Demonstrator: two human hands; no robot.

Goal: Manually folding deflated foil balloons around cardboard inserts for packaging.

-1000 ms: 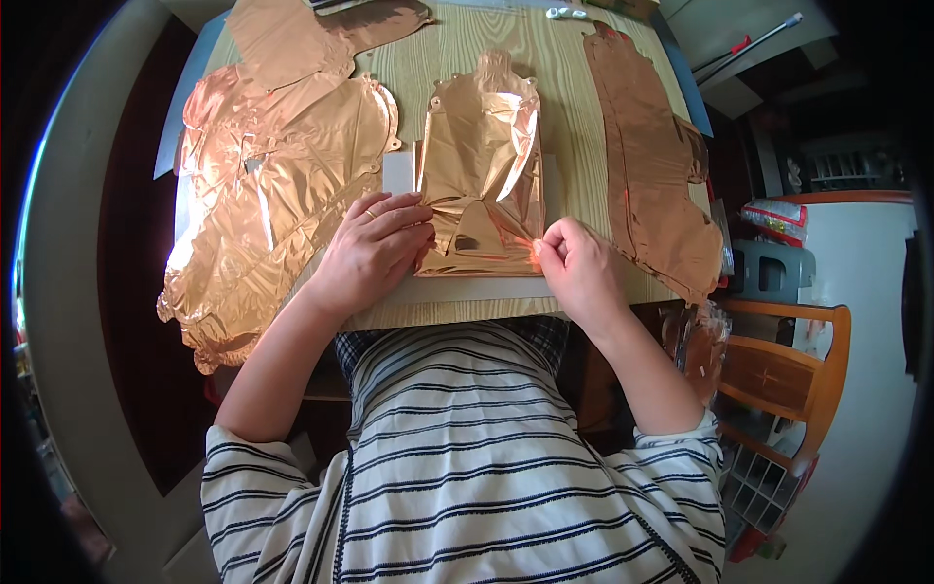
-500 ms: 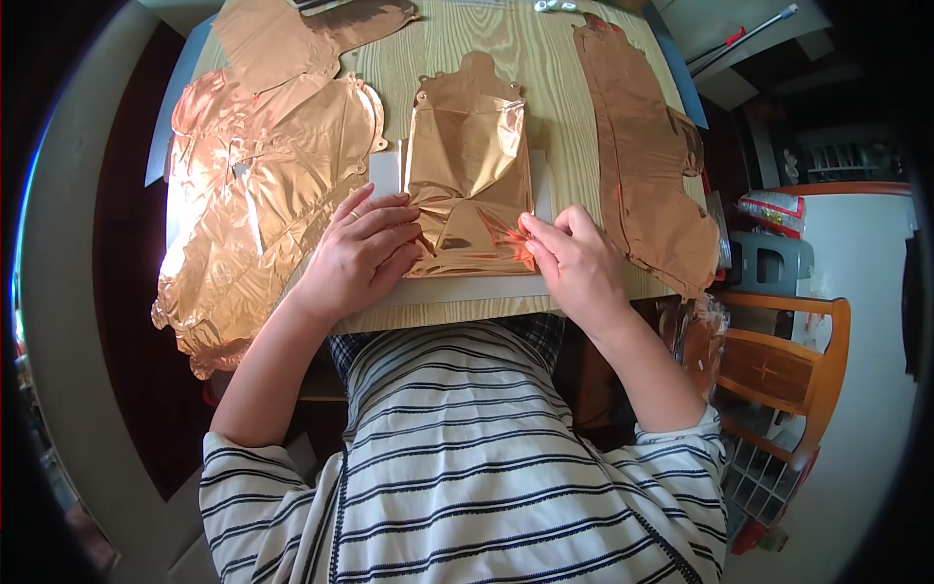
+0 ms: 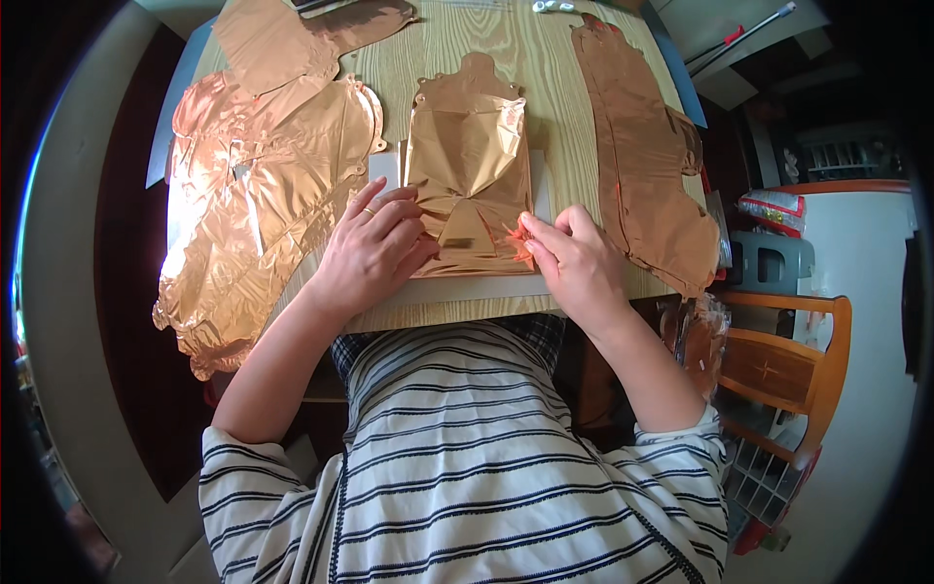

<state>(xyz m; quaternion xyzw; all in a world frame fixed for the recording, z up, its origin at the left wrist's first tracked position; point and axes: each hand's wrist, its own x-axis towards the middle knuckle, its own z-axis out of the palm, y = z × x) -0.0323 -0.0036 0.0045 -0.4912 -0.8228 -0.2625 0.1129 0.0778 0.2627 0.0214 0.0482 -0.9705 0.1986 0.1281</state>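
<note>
In front of me lies a folded copper-coloured foil balloon [image 3: 469, 146], its shiny sheet over a white card [image 3: 467, 288] whose edges show at the sides and front. With thumb and index finger, my right hand [image 3: 576, 255] pinches the foil near its front right edge; orange reflections of the fingers show in it. My left hand [image 3: 375, 241] hovers at the foil's left edge, its fingers loosely bent and apart, with nothing seen between them. Whether its fingertips touch the foil is hard to tell.
A large crinkled foil balloon [image 3: 258, 185] hangs over the wooden table's left edge, with a flatter one [image 3: 282, 49] behind it. Another folded foil balloon [image 3: 647, 156] lies along the right. A wooden chair [image 3: 778, 365] stands right of the table.
My left hand has lifted slightly off the foil and its fingers have spread, shifting a little right. My right hand keeps its pinch in nearly the same place.
</note>
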